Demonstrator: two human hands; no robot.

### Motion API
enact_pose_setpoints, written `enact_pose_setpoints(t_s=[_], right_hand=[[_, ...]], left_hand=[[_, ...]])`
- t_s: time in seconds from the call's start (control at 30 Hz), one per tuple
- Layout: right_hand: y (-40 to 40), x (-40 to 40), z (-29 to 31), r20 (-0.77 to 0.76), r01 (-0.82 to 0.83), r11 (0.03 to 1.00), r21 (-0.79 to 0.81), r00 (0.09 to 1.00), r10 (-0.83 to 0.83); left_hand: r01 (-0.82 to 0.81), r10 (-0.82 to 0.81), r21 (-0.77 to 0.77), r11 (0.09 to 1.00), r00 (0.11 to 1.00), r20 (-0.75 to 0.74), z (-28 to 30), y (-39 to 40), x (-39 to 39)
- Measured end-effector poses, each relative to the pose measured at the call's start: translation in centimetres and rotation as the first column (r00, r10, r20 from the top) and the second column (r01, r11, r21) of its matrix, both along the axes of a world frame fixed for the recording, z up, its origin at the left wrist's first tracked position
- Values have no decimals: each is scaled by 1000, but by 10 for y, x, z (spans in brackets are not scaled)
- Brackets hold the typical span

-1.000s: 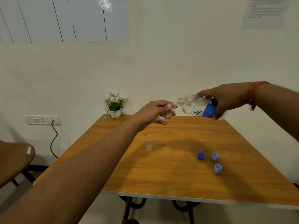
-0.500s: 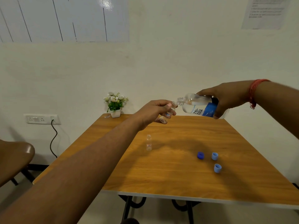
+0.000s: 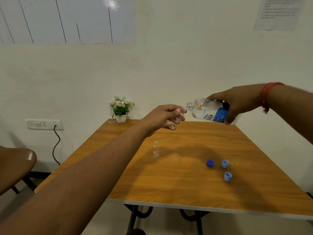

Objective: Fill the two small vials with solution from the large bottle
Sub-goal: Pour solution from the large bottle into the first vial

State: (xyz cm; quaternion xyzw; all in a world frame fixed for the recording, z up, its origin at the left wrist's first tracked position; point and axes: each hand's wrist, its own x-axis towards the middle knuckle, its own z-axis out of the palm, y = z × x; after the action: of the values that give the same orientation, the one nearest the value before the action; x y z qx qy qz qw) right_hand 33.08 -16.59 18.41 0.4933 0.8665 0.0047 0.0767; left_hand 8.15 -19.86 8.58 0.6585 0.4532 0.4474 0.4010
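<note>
Above the far half of the wooden table, my left hand grips a small clear vial, tilted with its mouth up and to the right. My right hand holds the large clear bottle with a blue label, lying almost on its side, its open neck right at the vial's mouth. Clear liquid fills the bottle's lower side. The second small vial stands upright and uncapped on the table, below my left hand.
Three loose caps lie on the right part of the table: a dark blue cap and two light blue caps. A small potted plant stands at the far left corner. A brown chair is at left.
The bottle's neck has shifted slightly toward the held vial's mouth. Both hands stay almost in place above the table.
</note>
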Motion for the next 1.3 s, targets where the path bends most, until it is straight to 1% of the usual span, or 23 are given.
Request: enact_pose_setpoints(t_s=[1.3], right_hand=[[-2,0,2,0,0,1000,-5,1000,0]], left_hand=[[-7,7,0,1000,1000,-1,1,-5,0]])
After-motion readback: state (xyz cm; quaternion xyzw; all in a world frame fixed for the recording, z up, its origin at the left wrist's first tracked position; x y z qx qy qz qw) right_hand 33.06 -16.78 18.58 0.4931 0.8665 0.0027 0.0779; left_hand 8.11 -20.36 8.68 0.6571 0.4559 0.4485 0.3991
